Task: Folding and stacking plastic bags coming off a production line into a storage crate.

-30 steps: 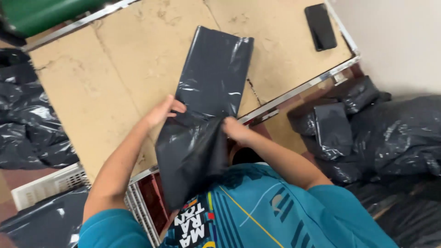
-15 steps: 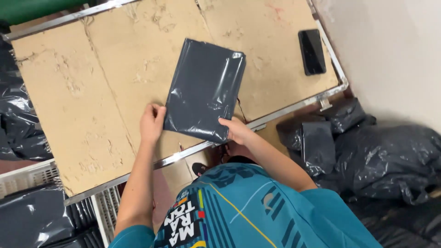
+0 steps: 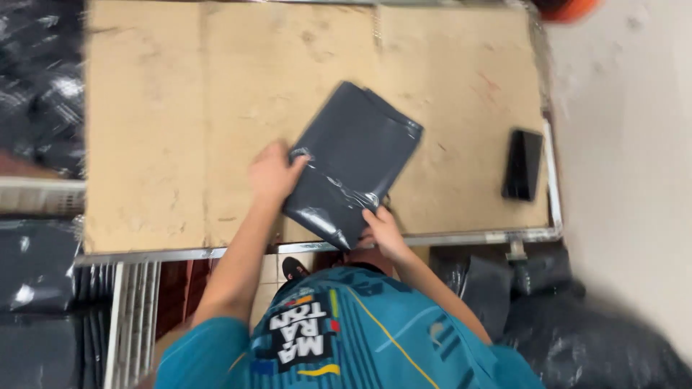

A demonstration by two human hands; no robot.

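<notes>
Scuffed tan boards top the worktable (image 3: 180,144), where one dark grey plastic mailer (image 3: 353,162) lies flat, pinned between the left hand (image 3: 272,173) pressing its near-left edge and the right hand (image 3: 382,229) pinching its near corner, seemingly to steady it, one black phone (image 3: 522,164) lying well beyond the right hand.

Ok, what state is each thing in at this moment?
Mailer bag: flat on the table, lying askew, near end folded over.
Left hand: pressing the bag's left edge.
Right hand: gripping the bag's near corner.
Phone: screen dark, lying flat.
Table: cardboard-topped, worn.
</notes>
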